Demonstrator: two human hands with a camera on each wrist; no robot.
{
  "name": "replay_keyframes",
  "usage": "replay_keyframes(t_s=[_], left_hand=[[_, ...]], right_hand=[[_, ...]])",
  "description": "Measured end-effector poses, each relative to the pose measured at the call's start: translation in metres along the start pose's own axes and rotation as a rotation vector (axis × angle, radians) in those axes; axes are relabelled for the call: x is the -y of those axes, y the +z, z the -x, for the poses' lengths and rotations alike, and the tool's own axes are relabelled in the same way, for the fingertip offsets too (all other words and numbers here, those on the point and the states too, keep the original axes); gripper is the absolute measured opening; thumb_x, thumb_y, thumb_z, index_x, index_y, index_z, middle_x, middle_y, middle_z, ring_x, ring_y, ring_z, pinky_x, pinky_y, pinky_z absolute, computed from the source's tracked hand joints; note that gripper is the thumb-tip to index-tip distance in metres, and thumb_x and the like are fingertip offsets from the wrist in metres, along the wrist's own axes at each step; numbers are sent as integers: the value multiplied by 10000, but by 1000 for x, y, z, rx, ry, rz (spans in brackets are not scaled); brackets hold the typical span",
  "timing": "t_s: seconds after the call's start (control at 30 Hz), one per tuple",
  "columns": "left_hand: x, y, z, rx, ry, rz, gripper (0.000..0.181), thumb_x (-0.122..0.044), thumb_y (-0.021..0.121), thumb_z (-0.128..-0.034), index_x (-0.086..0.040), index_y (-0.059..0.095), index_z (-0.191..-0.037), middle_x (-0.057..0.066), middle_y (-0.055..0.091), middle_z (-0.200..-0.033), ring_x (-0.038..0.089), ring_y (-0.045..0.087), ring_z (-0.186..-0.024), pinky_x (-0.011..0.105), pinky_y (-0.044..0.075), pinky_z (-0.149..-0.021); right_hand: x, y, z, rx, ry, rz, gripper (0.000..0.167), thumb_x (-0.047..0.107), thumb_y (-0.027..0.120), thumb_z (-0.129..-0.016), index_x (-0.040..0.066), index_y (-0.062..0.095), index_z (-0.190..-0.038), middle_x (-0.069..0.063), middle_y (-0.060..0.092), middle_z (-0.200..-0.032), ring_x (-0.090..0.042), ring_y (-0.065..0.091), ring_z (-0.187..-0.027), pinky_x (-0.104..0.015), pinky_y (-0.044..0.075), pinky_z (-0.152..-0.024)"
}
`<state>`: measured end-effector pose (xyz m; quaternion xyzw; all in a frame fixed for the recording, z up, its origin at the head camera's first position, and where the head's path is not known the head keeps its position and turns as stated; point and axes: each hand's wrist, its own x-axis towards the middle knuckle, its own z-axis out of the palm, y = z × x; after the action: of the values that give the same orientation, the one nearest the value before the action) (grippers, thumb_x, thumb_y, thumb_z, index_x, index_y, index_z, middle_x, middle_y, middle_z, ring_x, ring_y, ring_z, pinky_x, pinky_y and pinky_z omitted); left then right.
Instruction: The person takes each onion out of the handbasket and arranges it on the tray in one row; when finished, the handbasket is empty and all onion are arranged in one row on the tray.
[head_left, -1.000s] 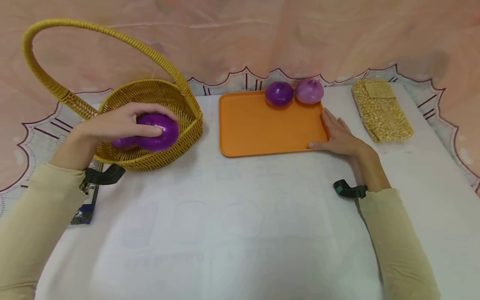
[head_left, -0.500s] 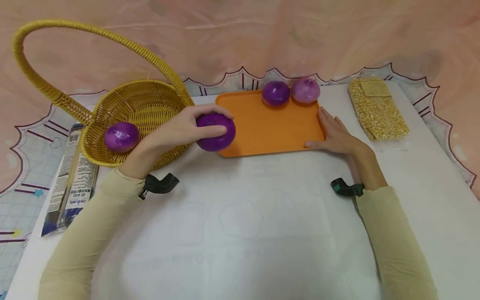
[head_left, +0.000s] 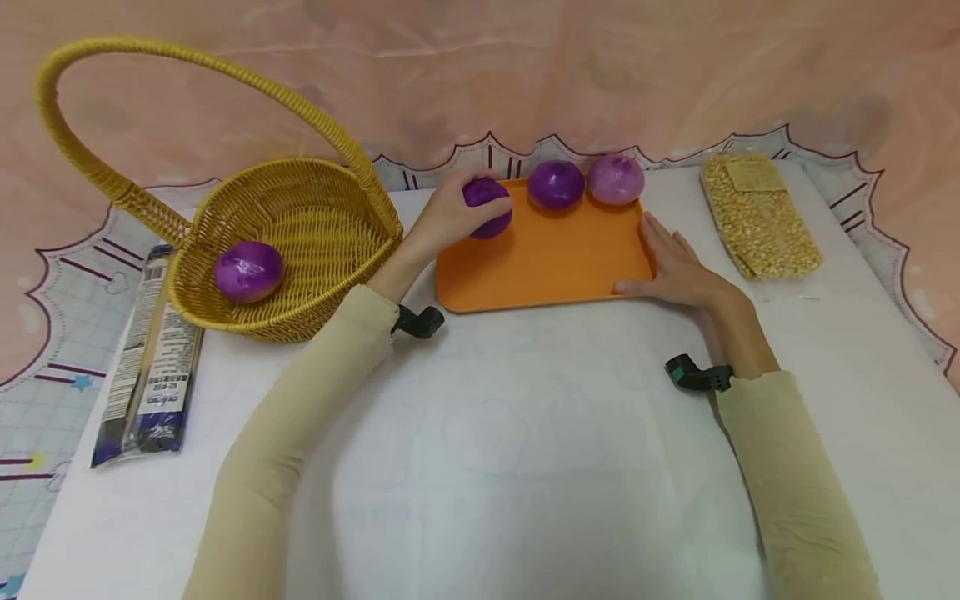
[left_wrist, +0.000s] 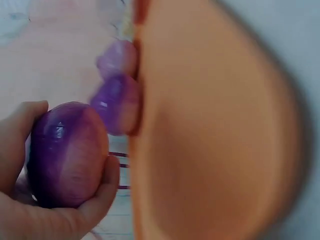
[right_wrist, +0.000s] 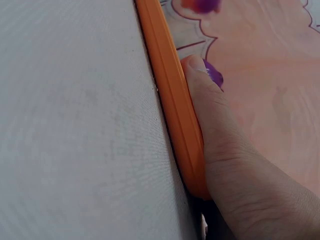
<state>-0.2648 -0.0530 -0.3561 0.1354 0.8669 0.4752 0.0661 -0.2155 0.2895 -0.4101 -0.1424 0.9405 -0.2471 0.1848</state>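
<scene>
Over the far left part of the orange tray (head_left: 555, 267), I see the left hand (head_left: 448, 213) curled round a purple onion (head_left: 487, 212), thumb and fingers spread to its width, the onion held clear of the tray; at the near right corner I have the right hand (head_left: 677, 273) resting against the edges, fingers nearly straight, grasping nothing; a violet onion (head_left: 556, 185) and a paler onion (head_left: 616, 179) sit side by side at the far right; another onion (head_left: 249, 272) lies in the wicker basket (head_left: 318, 242), left.
</scene>
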Motion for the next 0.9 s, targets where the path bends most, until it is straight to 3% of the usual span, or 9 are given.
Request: replay_keyframes(t_s=[0.2,0.37,0.5,0.9], left_hand=[[12,21,-40,-36,48,-144,521,-375,701,-872,-141,551,-1312,61,542,-1352,208,491,-1248,340,442,-1066],[19,29,-59,-93,95,-117,471,-374,674,-899,-124,575,-1286,65,583,-1315,197,516,-1213,283,435,-1045],[20,33,-66,-130,87,-91,444,-377,656,-913,-125,579,-1270,65,585,-1307,200,510,-1210,275,430,-1033],[23,39,-73,-151,19,-60,453,-371,625,-934,-121,555,-1306,67,587,-1320,191,539,-1185,258,446,-1022]], right_hand=[[-5,4,2,3,17,-8,1143,594,623,-844,95,-136,-1537,-66,-192,-1626,-286,-136,-1518,-492,-134,-1212],[-4,4,3,5,20,-8,1146,598,624,-841,109,-145,-1536,-49,-200,-1626,-279,-144,-1518,-487,-142,-1211],[-2,2,2,2,15,0,1143,603,617,-844,109,-148,-1535,-48,-204,-1625,-279,-149,-1517,-488,-147,-1209],[-1,0,0,5,7,-3,1148,611,621,-838,113,-143,-1536,-43,-208,-1623,-272,-151,-1517,-492,-146,-1209]])
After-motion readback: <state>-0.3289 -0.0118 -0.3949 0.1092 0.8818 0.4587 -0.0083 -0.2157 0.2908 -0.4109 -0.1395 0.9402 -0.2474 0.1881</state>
